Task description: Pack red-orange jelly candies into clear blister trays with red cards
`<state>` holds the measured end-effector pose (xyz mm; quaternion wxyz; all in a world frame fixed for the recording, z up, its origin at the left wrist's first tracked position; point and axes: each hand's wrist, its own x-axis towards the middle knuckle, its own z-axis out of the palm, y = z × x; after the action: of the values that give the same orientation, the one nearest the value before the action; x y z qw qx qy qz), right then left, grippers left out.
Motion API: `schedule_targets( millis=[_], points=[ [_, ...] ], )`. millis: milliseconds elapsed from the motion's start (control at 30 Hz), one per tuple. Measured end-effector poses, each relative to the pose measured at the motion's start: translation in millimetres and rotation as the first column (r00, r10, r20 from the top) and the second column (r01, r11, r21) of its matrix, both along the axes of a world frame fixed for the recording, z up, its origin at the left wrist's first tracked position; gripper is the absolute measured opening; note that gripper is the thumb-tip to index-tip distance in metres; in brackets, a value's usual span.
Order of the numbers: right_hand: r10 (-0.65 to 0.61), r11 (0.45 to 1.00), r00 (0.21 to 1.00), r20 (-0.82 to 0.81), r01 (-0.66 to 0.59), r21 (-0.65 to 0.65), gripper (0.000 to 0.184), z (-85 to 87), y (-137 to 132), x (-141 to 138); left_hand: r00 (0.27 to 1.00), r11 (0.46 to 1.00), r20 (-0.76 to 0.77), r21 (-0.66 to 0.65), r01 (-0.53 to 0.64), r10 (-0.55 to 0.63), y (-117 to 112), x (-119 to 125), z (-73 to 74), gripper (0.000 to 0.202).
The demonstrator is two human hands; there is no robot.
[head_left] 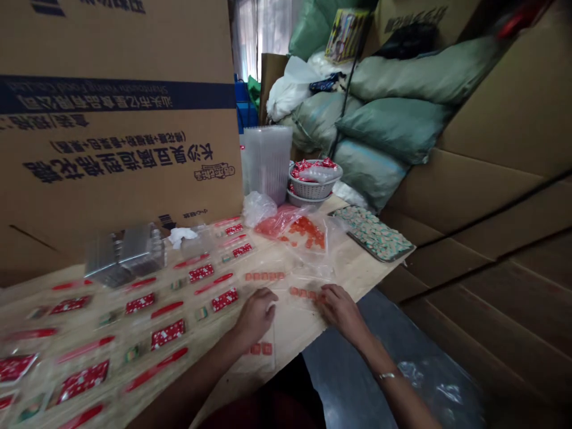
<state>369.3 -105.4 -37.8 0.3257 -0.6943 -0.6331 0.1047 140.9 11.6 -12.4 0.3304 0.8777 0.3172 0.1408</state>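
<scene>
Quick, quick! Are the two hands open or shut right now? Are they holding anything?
Left hand: half-curled, palm down; cannot tell if it holds anything.
Right hand: half-curled, fingertips at a row of small orange pieces; cannot tell if it grips them.

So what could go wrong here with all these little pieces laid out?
The small orange pieces sit in a row close to the edge of the wooden table, by the right hand, so a careless brush could sweep some off. The left hand works among clear plastic bags, which might slide and disturb the rows.
</scene>
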Motion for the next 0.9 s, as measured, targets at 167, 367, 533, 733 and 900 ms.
schedule_targets(
  millis=[167,367,533,733,900],
  points=[
    [0.178,0.983,0.957,-0.230,-0.184,-0.005,0.012,4.1,11,-75,0.975,0.983,-0.137,-0.037,-0.180,0.173,12,-44,-0.7,0.024],
    [0.270,0.948,0.945,-0.184,-0.295,-0.121,0.013,1.1,47,-121,0.974,0.968,-0.005,-0.105,-0.226,0.227,-2,-50,-17.4,0.024],
    [0.192,0.971,0.842,-0.504,-0.239,-0.029,0.018,-2.5,44,-115,0.892,0.795,0.274,-0.591,-0.138,0.359,-4,-43,-21.1,0.009],
    [0.175,0.980,0.887,-0.428,-0.197,-0.006,0.028,15.6,20,-104,0.856,0.658,0.297,-0.750,-0.064,0.422,-10,-16,-20.2,0.018],
    [0.195,0.965,0.944,-0.267,-0.234,-0.122,0.024,29.8,-10,-89,0.904,0.709,0.314,-0.705,0.019,0.288,-29,13,-27.6,0.017]
  ],
)
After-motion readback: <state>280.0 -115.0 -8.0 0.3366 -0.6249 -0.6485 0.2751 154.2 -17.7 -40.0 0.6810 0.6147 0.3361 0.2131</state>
